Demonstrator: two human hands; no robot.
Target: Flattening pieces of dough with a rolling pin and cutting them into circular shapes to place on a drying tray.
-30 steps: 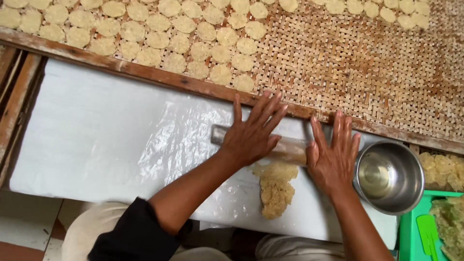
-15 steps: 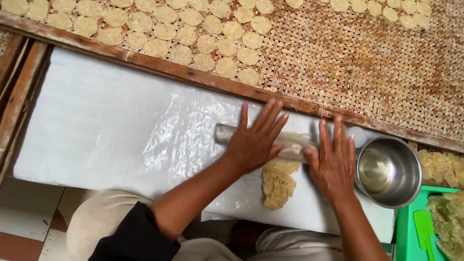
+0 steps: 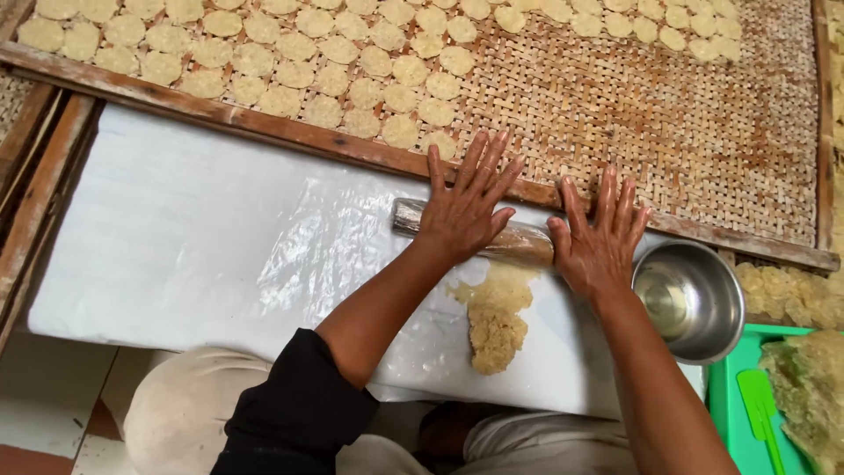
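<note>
Hands seen from the head camera, pressing flat on a rolling pin [image 3: 519, 244] that lies across a white surface [image 3: 176, 237] covered with clear plastic sheet. The left hand [image 3: 464, 209] rests on the pin's left part, the right hand [image 3: 600, 242] on its right end; fingers [image 3: 479, 158] spread wide and straight, not gripping. Just below the pin sits pale, crumbly dough [image 3: 492, 317], partly flattened; it looks soft, sticky and easily torn, best handled from its edges. A steel bowl [image 3: 694, 299] stands beside the right hand. Beyond, a woven tray [image 3: 686, 123] holds rows of round dough discs [image 3: 264, 62].
</note>
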